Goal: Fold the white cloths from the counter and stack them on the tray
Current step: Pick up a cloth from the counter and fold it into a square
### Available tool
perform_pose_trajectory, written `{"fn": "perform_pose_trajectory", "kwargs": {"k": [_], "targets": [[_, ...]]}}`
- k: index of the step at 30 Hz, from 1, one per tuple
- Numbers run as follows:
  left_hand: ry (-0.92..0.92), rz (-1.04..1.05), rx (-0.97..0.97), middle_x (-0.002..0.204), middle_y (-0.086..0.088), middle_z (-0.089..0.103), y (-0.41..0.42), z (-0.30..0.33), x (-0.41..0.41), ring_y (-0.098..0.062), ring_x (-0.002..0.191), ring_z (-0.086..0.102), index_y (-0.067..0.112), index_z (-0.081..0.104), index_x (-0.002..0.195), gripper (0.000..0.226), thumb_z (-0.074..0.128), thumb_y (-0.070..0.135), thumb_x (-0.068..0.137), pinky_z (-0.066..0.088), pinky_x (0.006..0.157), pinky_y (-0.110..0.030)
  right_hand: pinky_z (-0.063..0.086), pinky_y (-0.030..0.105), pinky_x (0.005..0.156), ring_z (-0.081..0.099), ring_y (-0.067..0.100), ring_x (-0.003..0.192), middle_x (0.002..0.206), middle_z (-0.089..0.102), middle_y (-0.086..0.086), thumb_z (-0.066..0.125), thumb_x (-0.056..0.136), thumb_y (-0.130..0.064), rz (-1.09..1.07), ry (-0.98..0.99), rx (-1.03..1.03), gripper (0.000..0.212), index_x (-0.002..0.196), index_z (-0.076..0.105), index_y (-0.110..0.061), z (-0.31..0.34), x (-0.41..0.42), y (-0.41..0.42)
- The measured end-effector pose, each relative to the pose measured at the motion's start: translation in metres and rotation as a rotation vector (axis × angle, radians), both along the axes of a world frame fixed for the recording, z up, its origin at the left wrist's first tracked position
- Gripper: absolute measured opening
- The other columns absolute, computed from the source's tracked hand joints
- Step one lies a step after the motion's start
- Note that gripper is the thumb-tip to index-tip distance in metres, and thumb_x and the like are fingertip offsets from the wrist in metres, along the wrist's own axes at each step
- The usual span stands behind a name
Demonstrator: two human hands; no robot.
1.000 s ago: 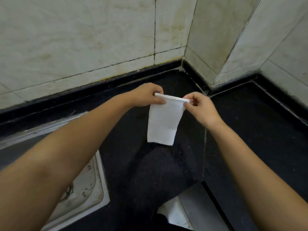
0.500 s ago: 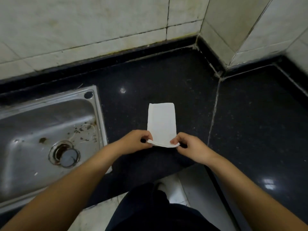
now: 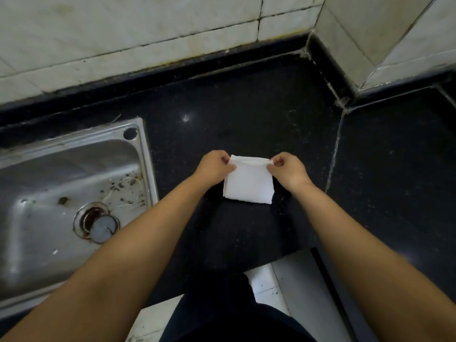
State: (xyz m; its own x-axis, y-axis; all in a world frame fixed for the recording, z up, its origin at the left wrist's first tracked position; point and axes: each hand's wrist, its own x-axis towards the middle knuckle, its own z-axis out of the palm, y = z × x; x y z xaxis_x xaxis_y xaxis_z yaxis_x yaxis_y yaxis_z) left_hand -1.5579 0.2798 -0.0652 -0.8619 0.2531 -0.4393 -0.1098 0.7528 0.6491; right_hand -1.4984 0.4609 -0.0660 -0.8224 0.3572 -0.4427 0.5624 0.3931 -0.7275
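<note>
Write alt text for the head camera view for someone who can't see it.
Two bare hands, left hand and right hand, pinch the far corners of a folded white cloth lying on a black counter, with a steel sink to the left.

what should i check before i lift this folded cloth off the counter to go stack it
1. Left hand grip on the white cloth's far left corner: ok.
2. Right hand grip on the far right corner: ok.
3. Far edges lined up: not ok, top layer sits slightly short.
4. Cloth flat on the counter: ok.
5. Clear of the sink: ok.
6. Tray location: cannot tell, not in view.
</note>
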Motion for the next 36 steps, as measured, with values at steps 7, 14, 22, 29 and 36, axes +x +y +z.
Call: {"fn": "perform_pose_trajectory", "kwargs": {"k": [7, 14, 22, 29, 36], "targets": [[0.099, 0.048, -0.081, 0.074, 0.006, 0.053, 0.016, -0.016, -0.003, -0.019, 0.078, 0.057, 0.017, 0.051, 0.088, 0.008, 0.055, 0.024, 0.091, 0.047, 0.073, -0.036, 0.049, 0.034, 0.073, 0.060, 0.024, 0.092, 0.102, 0.062, 0.006, 0.051, 0.090, -0.017, -0.041, -0.043, 0.244, 0.019, 0.108, 0.056, -0.015, -0.016, -0.005, -0.010], [0.251, 0.091, -0.323, 0.116, -0.008, 0.058, 0.013, -0.017, 0.016, -0.026, 0.107, 0.055, 0.009, 0.047, 0.117, 0.042, 0.047, 0.044, 0.094, 0.039, 0.091, -0.042, 0.042, 0.033, 0.071, 0.059, 0.029, 0.102, 0.116, 0.059, 0.013, 0.046, 0.096, -0.038, 0.030, -0.119, 0.450, 0.039, 0.118, 0.052, -0.006, -0.009, 0.004, -0.008], [0.077, 0.042, -0.441, 0.134, -0.011, 0.044, 0.030, -0.010, 0.029, -0.028, 0.126, 0.039, 0.010, 0.050, 0.126, 0.041, 0.051, 0.035, 0.093, 0.032, 0.102, -0.042, 0.041, 0.037, 0.094, 0.057, 0.029, 0.110, 0.118, 0.061, 0.010, 0.048, 0.092, -0.020, 0.168, -0.298, 0.513, 0.026, 0.115, 0.056, -0.010, -0.002, 0.006, -0.033], [0.032, 0.179, 0.223, 0.092, -0.001, 0.057, 0.005, 0.034, 0.039, -0.021, 0.091, 0.057, 0.011, 0.050, 0.098, 0.016, 0.060, 0.016, 0.087, 0.049, 0.074, -0.033, 0.044, 0.031, 0.071, 0.058, 0.020, 0.081, 0.095, 0.062, 0.010, 0.058, 0.088, -0.011, -0.215, -0.078, -0.336, 0.013, 0.099, 0.062, -0.004, 0.031, 0.026, -0.013], [-0.107, 0.144, 0.491, 0.117, -0.010, 0.061, 0.004, 0.084, 0.078, -0.023, 0.103, 0.059, 0.004, 0.053, 0.122, 0.034, 0.059, 0.006, 0.089, 0.052, 0.077, -0.033, 0.050, 0.032, 0.070, 0.062, 0.018, 0.082, 0.093, 0.066, 0.005, 0.059, 0.087, -0.006, -0.449, 0.105, -0.724, 0.012, 0.091, 0.064, -0.016, 0.068, 0.086, -0.006]]}}
